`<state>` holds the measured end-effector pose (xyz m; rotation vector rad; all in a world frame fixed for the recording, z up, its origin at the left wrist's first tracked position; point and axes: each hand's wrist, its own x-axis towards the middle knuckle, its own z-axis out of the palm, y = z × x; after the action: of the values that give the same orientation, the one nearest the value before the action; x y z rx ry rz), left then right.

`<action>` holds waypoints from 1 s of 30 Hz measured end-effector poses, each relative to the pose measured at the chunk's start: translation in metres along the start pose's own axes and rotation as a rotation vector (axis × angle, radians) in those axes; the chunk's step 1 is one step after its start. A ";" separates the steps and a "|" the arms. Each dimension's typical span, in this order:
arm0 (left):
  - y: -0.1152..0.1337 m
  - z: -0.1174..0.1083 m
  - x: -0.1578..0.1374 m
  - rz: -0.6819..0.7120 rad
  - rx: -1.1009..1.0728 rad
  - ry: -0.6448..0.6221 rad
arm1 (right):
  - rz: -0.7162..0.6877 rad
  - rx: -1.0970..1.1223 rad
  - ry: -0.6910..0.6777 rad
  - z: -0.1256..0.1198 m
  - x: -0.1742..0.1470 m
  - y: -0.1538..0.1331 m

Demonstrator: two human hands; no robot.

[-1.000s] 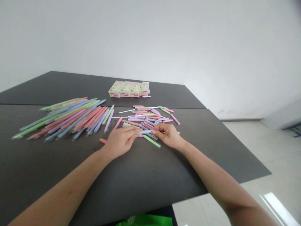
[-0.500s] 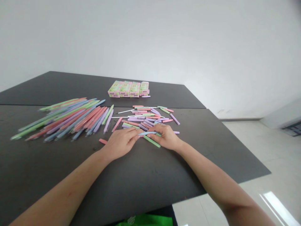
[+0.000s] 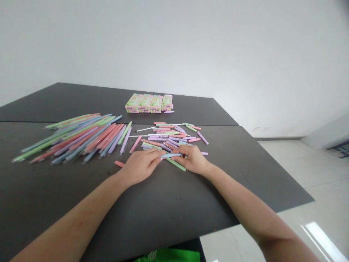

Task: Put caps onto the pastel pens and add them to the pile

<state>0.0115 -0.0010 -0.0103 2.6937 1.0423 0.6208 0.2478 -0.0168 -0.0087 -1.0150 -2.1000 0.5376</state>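
Note:
A light blue pen (image 3: 170, 155) is held level between my two hands, just above the near side of the loose pen parts. Its left end sits in the closed fingers of my left hand (image 3: 141, 164). My right hand (image 3: 193, 160) pinches the other end, and that tip is partly hidden by the fingers. Under and beside the hands lie a green pen piece (image 3: 176, 165) and a red piece (image 3: 119, 164). Beyond them spreads a heap of short pink, purple and green pen parts (image 3: 169, 138) with thin white refills (image 3: 139, 136) among them.
A large pile of pens (image 3: 79, 136) in green, red, blue and purple lies on the left of the dark table (image 3: 152, 211). Several small pink-and-green boxes (image 3: 144, 103) stand in a row at the back. A seam crosses the table behind the parts.
Both hands stay in nearly the same place with the light blue pen. The fingers of my right hand have shifted slightly around its end.

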 end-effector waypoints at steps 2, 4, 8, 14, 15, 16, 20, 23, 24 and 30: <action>0.000 0.000 0.000 0.002 -0.001 -0.002 | -0.012 0.001 0.003 0.000 0.000 0.000; -0.001 0.001 0.000 -0.001 -0.003 -0.004 | -0.035 -0.012 0.008 -0.001 0.000 -0.001; -0.001 0.001 0.000 -0.008 -0.020 -0.005 | -0.043 -0.029 -0.006 -0.002 0.000 -0.001; 0.000 0.001 0.000 0.005 -0.024 -0.006 | 0.034 0.013 -0.041 -0.001 0.000 0.001; 0.000 0.000 0.000 0.003 -0.022 -0.010 | 0.036 0.008 -0.037 -0.001 0.000 0.001; 0.000 0.000 0.000 0.000 -0.021 -0.013 | 0.032 -0.002 -0.030 0.000 -0.001 0.000; 0.000 0.000 0.000 -0.010 -0.035 -0.017 | -0.017 -0.047 0.003 0.000 -0.001 -0.001; -0.002 0.001 -0.001 -0.016 -0.040 -0.010 | 0.007 -0.025 -0.029 -0.001 -0.002 -0.001; -0.003 0.002 -0.001 -0.016 -0.037 -0.004 | 0.042 -0.009 -0.054 -0.001 -0.001 -0.001; -0.005 0.001 -0.003 -0.002 -0.023 0.008 | 0.200 0.074 -0.170 -0.003 0.000 -0.001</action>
<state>0.0069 0.0009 -0.0136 2.6720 1.0335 0.6394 0.2494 -0.0167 -0.0061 -1.1790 -2.1194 0.8206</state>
